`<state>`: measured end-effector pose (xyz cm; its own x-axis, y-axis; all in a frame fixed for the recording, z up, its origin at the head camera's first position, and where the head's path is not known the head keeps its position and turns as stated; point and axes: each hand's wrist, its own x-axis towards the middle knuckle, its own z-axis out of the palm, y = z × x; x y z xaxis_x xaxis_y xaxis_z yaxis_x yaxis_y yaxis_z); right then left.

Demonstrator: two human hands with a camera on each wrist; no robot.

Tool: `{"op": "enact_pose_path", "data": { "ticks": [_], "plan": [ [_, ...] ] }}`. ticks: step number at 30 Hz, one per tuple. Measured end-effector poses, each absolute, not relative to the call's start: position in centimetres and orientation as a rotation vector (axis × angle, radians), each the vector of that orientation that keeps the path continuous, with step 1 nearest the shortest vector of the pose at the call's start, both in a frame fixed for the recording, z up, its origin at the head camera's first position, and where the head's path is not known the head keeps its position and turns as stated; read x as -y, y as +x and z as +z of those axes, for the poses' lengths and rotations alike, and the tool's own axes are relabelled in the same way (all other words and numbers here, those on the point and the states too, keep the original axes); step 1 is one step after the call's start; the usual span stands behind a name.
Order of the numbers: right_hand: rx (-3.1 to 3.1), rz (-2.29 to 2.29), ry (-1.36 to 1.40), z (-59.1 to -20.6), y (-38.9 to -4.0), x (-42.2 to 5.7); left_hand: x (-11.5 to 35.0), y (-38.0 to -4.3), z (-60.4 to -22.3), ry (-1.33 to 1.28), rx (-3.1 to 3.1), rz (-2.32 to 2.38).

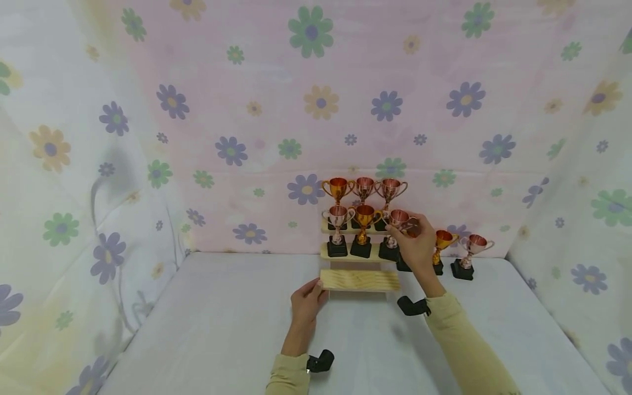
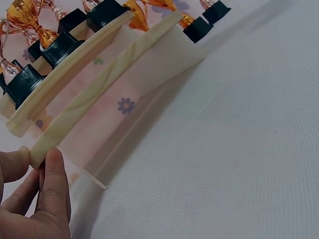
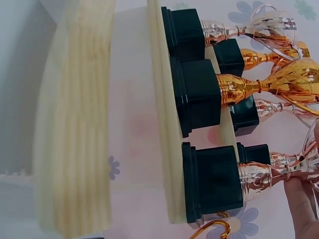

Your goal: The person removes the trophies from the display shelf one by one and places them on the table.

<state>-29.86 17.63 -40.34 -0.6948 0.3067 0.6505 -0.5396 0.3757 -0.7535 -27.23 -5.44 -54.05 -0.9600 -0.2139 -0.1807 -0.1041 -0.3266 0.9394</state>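
A three-tier wooden stand holds small trophy cups on black bases. My left hand pinches the left end of its lowest board between thumb and fingers, which the left wrist view shows close up. That board carries no trophy. On the middle board stand a pale rose trophy, a gold trophy and, at the right end, a rose-gold trophy. My right hand holds this last one by its cup, with its base upright at the board. Part of the cup is hidden by the fingers.
The top board bears a gold trophy and two rose-gold ones. Right of the stand, a gold trophy and a rose-gold trophy stand on the white table; another base shows behind my right hand. Flowered cloth hangs behind.
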Motion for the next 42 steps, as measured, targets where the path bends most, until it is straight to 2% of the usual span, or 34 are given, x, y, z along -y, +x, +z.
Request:
{"op": "enact_pose_path", "data": {
  "ticks": [6, 17, 24, 30, 42],
  "plan": [
    [1.838, 1.435, 0.191, -41.2, -28.4, -18.3, 5.5, -27.4, -54.3, 0.417, 1.78, -2.462],
    [1.739, 1.601, 0.396, -45.6, -26.9, -22.9, 5.5, -27.4, -54.3, 0.442, 1.797, -2.456],
    [1.836, 1.548, 0.36, -47.9, -26.4, -25.1, 5.5, -27.5, -54.4, 0.442, 1.782, -2.467],
    [1.911, 1.581, 0.292, -49.7, -27.3, -26.1, 5.5, -27.7, -54.4, 0.447, 1.782, -2.466],
    [2.057, 1.487, 0.302, -48.8, -28.3, -26.2, 5.3, -27.5, -54.4, 0.435, 1.776, -2.467]
  ]
}}
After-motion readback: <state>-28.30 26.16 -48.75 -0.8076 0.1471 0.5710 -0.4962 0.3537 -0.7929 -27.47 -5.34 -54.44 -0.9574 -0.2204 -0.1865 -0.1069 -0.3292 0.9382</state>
